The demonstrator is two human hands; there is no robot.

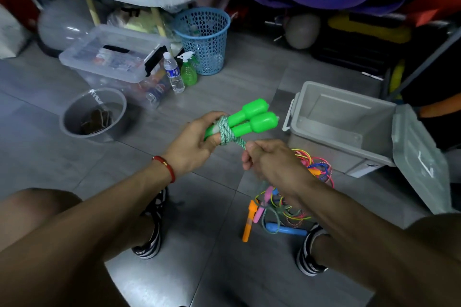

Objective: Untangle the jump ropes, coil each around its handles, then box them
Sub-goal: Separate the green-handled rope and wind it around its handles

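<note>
Above grey floor tiles, left hand grips green handles; right hand pinches their cord, fingertips hidden.

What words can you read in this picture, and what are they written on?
"NIKE", only partly clear, on the left shoe.
White letters on the rim of the clear bucket: too blurred to read.
Blue label on the water bottle: too small to read.
Printed packs inside the clear storage bin: blurred, unreadable.
Marks on the right shoe: unreadable.
</note>
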